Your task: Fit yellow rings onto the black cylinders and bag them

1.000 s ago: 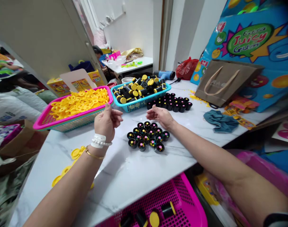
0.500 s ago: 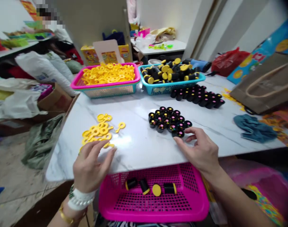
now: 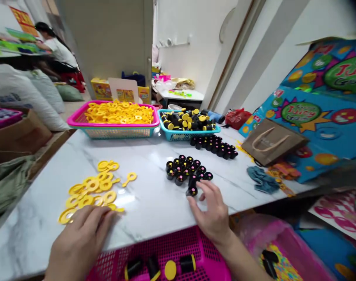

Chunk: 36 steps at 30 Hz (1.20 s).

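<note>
My left hand (image 3: 81, 236) lies at the near end of a loose pile of yellow rings with short stems (image 3: 91, 185). Its thumb and fingers are closed on one yellow ring piece (image 3: 119, 209), whose stem end pokes out past the fingertips. Over at the group of upright black cylinders (image 3: 185, 168), my right hand (image 3: 211, 210) has thumb and forefinger on either side of the nearest black cylinder (image 3: 192, 191). That cylinder has a pink dot inside its top and stands slightly out from the group.
Behind are a pink basket of yellow rings (image 3: 74, 119) and a blue basket of yellow-capped black cylinders (image 3: 182, 136). More black cylinders (image 3: 216, 146) stand beside them. A pink basket (image 3: 154, 240) below the table edge holds several capped cylinders. Rightward are a blue cloth (image 3: 262, 180) and paper bag (image 3: 273, 140).
The view has tilted up and turned right. My left fingers have closed at the yellow rings. My right hand has drawn the nearest black cylinder slightly away from its group.
</note>
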Each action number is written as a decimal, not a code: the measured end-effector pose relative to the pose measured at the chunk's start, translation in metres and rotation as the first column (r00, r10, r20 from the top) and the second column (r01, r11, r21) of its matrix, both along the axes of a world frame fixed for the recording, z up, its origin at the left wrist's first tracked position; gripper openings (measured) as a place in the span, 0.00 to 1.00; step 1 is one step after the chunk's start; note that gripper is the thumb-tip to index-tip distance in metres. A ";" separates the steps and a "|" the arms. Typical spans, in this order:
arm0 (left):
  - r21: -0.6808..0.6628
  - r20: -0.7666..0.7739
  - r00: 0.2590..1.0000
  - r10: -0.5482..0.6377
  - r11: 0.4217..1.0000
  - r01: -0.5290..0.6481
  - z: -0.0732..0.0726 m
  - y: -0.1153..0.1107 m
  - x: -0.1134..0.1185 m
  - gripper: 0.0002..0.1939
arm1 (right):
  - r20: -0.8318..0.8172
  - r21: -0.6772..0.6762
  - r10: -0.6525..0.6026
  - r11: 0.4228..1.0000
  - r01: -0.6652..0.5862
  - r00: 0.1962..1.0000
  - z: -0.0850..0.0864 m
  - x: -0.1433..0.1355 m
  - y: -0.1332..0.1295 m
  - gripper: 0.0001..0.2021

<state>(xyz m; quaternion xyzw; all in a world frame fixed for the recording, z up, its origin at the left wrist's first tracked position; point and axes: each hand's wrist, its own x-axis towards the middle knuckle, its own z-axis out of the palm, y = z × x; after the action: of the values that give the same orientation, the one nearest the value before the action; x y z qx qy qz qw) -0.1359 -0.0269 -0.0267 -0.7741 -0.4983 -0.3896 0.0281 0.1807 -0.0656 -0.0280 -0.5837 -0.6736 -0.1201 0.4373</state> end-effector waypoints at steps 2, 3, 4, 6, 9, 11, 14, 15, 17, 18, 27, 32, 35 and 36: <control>0.011 -0.028 0.999 -0.024 1.000 0.024 0.008 -0.011 0.015 0.09 | -0.039 0.059 0.054 0.997 -0.052 0.998 0.008 -0.007 -0.014 0.21; -0.004 -0.007 0.999 -0.053 0.999 0.053 0.012 -0.018 0.027 0.07 | -0.056 0.053 0.112 0.993 -0.109 0.992 0.012 -0.012 -0.021 0.21; -0.057 0.038 0.994 -0.103 0.993 0.105 0.017 -0.024 0.042 0.05 | -0.075 0.010 0.184 0.983 -0.184 0.980 0.015 -0.017 -0.027 0.22; -0.186 0.145 0.962 -0.233 0.948 0.257 0.024 -0.035 0.074 0.05 | -0.143 -0.120 0.351 0.922 -0.368 0.926 0.019 -0.029 -0.036 0.22; -0.293 0.303 0.880 -0.366 0.843 0.451 0.027 -0.042 0.118 0.08 | -0.318 -0.267 0.409 0.827 -0.494 0.855 0.019 -0.034 -0.041 0.16; -0.331 0.369 0.854 -0.368 0.806 0.490 0.022 -0.040 0.138 0.06 | -0.469 -0.324 0.267 0.834 -0.446 0.842 0.018 -0.022 -0.038 0.10; -0.375 0.359 0.875 -0.326 0.807 0.455 0.011 -0.028 0.159 0.15 | -0.697 -0.387 -0.032 0.858 -0.338 0.717 0.015 0.010 -0.027 0.09; -0.382 0.336 0.888 -0.313 0.817 0.433 0.008 -0.022 0.165 0.19 | -0.746 -0.398 -0.105 0.862 -0.314 0.657 0.014 0.021 -0.022 0.11; -0.385 0.284 0.914 -0.290 0.839 0.386 0.003 -0.011 0.177 0.23 | -0.792 -0.420 -0.187 0.858 -0.296 0.582 0.009 0.036 -0.011 0.14; -0.388 0.257 0.925 -0.280 0.847 0.364 0.002 -0.006 0.182 0.25 | -0.801 -0.429 -0.204 0.850 -0.304 0.562 0.007 0.041 -0.006 0.15; -0.441 0.224 0.894 -0.387 0.778 0.447 0.007 -0.010 0.176 0.13 | -0.891 -0.447 -0.269 0.653 -0.611 0.365 0.020 0.041 -0.022 0.14; -0.457 0.240 0.894 -0.379 0.768 0.448 0.003 -0.014 0.170 0.13 | -0.901 -0.399 -0.197 0.727 -0.559 0.386 0.024 0.018 -0.014 0.10; -0.498 0.227 0.898 -0.378 0.747 0.440 0.004 -0.012 0.171 0.12 | -0.898 -0.387 -0.197 0.779 -0.494 0.394 0.020 0.007 -0.006 0.09; -0.505 0.218 0.901 -0.376 0.747 0.434 0.004 -0.012 0.172 0.12 | -0.898 -0.398 -0.218 0.774 -0.493 0.382 0.018 0.006 -0.005 0.10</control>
<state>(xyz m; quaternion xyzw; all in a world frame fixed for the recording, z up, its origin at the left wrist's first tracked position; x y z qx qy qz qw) 0.0358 -0.0387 -0.0225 -0.8182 -0.4085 -0.2686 -0.3023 0.1866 -0.0705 -0.0096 -0.5938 -0.3672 0.4859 0.5258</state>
